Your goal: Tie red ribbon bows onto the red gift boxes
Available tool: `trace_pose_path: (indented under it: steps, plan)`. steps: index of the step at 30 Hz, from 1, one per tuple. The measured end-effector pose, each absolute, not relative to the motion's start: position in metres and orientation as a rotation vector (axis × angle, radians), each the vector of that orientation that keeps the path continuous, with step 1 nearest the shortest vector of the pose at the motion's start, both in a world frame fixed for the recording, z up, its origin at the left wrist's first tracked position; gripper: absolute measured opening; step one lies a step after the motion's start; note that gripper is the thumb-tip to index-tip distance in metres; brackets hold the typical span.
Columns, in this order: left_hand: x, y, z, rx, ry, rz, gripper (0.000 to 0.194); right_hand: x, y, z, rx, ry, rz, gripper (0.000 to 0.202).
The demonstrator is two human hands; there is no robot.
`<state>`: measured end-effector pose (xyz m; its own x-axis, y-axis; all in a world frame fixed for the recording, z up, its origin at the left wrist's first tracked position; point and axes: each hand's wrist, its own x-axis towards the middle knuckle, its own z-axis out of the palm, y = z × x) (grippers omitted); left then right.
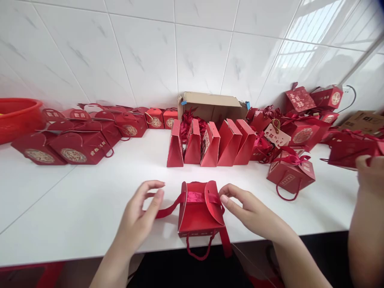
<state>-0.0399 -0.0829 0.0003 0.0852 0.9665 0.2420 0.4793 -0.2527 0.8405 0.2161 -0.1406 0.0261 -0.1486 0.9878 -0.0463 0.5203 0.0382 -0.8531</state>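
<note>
A small red gift box (196, 220) stands in front of me near the table edge, its curved top flaps folded in and a rope handle (199, 258) hanging over the edge. A red ribbon (171, 209) runs across its top and through the slit of the right flap. One ribbon end trails left behind my left thumb; the other hangs down at the box's right. To the left of the box is my left hand (139, 218), thumb and index finger apart. My right hand (246, 204) has thumb and fingertips together on the ribbon at the box's right edge.
Several unfinished-looking red boxes (210, 146) stand in a row behind, before an open cardboard carton (210, 100). Closed boxes (85, 148) sit left beside a red basin (19, 120). A bow-tied box (291, 176) is at right, near another person's hand (372, 174).
</note>
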Motion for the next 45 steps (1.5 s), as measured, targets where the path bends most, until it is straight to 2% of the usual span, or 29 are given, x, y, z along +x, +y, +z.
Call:
trace_pose_path:
  steps: [5, 13, 17, 20, 22, 24, 27, 30, 35, 38, 40, 45]
  plan:
    - [-0.013, -0.087, 0.003, 1.743, 1.103, 0.808, 0.025, 0.211, -0.133, 0.010, -1.460, -1.601, 1.115, 0.032]
    - [-0.022, -0.078, 0.002, 1.716, 1.077, 0.735, 0.039, 0.230, -0.128, -0.005, -1.238, -1.348, 1.410, 0.040]
    - [-0.027, -0.075, 0.003, 1.748, 1.130, 0.748, 0.040, 0.239, -0.127, -0.005, -1.249, -1.313, 1.416, 0.043]
    - [-0.027, -0.074, -0.002, 1.751, 1.137, 0.724, 0.039, 0.240, -0.123, -0.008, -1.317, -1.364, 1.346, 0.043]
    - [-0.027, -0.076, -0.009, 1.793, 1.171, 0.773, 0.030, 0.239, -0.122, -0.012, -1.390, -1.387, 1.244, 0.041]
    - [-0.029, -0.081, -0.016, 1.886, 1.291, 0.950, 0.019, 0.240, -0.124, -0.016, -1.462, -1.365, 1.033, 0.035]
    - [-0.038, -0.096, -0.022, 1.974, 1.553, 1.299, 0.017, 0.247, -0.139, -0.016, -1.490, -1.254, 0.670, 0.028]
    - [-0.049, -0.118, -0.021, 1.960, 1.569, 1.298, 0.014, 0.250, -0.163, -0.006, -1.419, -1.345, 0.642, 0.030]
    - [-0.048, -0.132, -0.027, 2.109, 1.447, 0.752, 0.022, 0.223, -0.181, 0.002, -1.579, -1.776, 0.901, 0.039]
    - [-0.040, -0.126, -0.030, 2.066, 1.525, 0.515, 0.033, 0.203, -0.175, -0.008, -1.655, -1.729, 0.965, 0.039]
    - [-0.035, -0.123, -0.027, 1.855, 1.515, 0.574, 0.040, 0.196, -0.170, -0.019, -1.600, -1.577, 1.011, 0.036]
    - [-0.033, -0.113, -0.010, 1.080, 1.131, 1.115, 0.057, 0.190, -0.162, -0.043, -1.264, -0.974, 1.001, 0.033]
